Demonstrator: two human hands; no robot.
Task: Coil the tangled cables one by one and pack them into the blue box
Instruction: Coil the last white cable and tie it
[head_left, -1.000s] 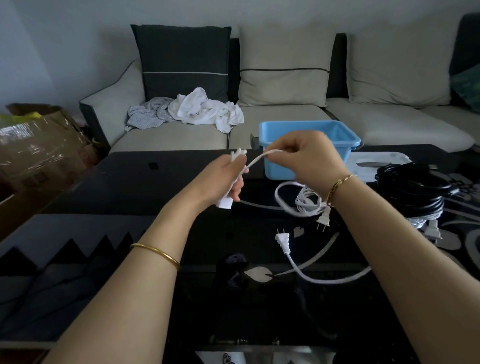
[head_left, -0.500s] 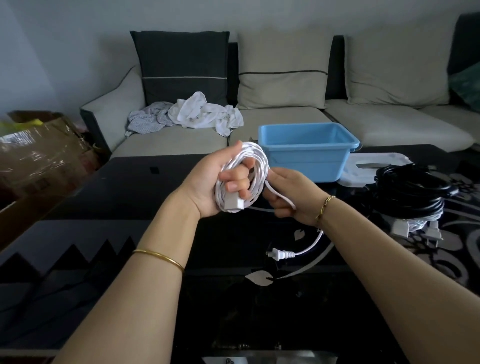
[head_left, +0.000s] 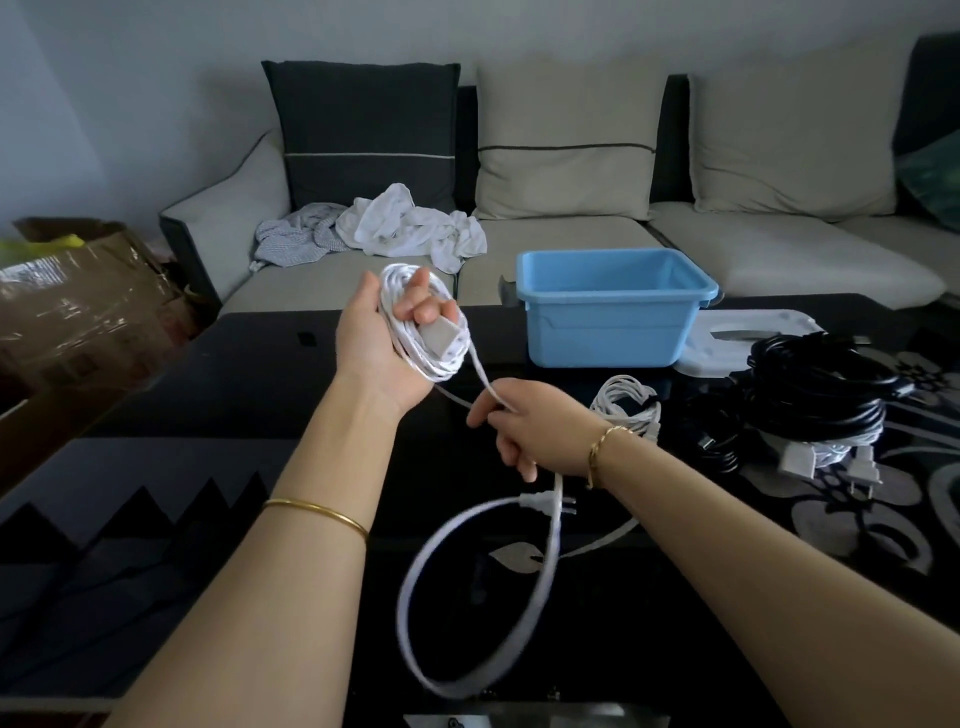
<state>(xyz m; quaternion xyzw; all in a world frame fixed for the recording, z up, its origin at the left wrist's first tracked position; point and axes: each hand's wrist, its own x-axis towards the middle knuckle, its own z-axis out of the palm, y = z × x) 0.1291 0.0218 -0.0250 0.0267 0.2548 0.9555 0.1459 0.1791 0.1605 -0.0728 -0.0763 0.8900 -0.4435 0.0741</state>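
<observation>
Part-wound: white flat cable (head_left: 434, 364) held left of the blue plastic box (head_left: 608, 322)
The left hand (head_left: 379, 348) has its fingers curled round the coil; the right hand (head_left: 530, 423) pinches the trailing run, its blurred loop seemingly hanging.

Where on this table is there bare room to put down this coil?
Bare: the left part of the table, left of your left hand, up to the sofa. Crowded: the right side, with blue box, white lid, black cable pile and small white coil. The white cable loops loosely over the near middle.
</observation>
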